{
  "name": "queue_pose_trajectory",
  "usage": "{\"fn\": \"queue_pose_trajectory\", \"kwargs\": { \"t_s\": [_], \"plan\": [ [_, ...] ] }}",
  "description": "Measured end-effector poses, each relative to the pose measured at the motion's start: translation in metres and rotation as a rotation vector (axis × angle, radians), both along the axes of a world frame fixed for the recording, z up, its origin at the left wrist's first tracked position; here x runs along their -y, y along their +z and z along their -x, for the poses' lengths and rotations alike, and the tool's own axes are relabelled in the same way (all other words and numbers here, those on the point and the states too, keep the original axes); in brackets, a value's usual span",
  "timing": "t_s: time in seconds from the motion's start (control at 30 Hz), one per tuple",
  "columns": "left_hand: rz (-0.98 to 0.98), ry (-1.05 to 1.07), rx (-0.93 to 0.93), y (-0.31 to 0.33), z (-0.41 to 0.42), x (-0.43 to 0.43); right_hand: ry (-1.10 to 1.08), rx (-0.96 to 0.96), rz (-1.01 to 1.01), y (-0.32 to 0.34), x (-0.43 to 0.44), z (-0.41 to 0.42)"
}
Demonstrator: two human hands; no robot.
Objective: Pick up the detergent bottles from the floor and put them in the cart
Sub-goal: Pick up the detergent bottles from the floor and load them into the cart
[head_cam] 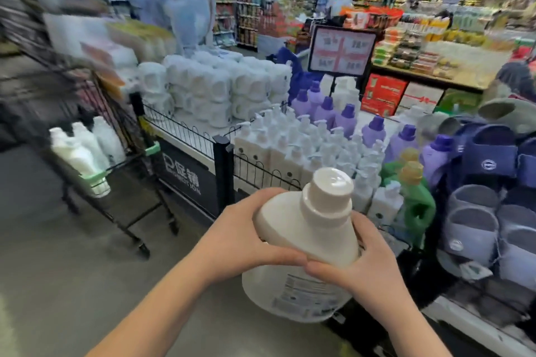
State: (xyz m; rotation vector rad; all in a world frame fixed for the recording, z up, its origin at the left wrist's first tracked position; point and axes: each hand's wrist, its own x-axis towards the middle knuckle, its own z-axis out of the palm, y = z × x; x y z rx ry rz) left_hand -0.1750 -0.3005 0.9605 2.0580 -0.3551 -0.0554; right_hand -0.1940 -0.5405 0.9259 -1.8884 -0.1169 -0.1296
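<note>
Bottle: the large white plastic detergent bottle (307, 229) was held aloft.
Left hand (240, 232): fingers curled round its shoulder.
Right hand (368, 266): fingers curled round its body.

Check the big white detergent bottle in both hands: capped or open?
Capped: the white plastic detergent bottle wears its white cap; left hand and right hand grip it.
</note>
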Motion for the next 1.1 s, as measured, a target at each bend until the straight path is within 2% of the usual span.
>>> {"fn": "queue_pose_trajectory", "kwargs": {
  "t_s": [0.37,0.57,1.1],
  "plan": [
    [-0.038,0.289,0.020,0.007,-0.029,-0.150,0.337,0.024,0.037,0.008,-0.151,-0.109],
    [-0.062,0.518,0.034,0.004,-0.051,-0.227,0.537,0.039,0.034,0.002,-0.245,-0.179],
    [-0.093,0.855,0.041,0.015,-0.193,-0.440,0.893,0.142,-0.005,0.009,-0.507,-0.390]
  ]
}}
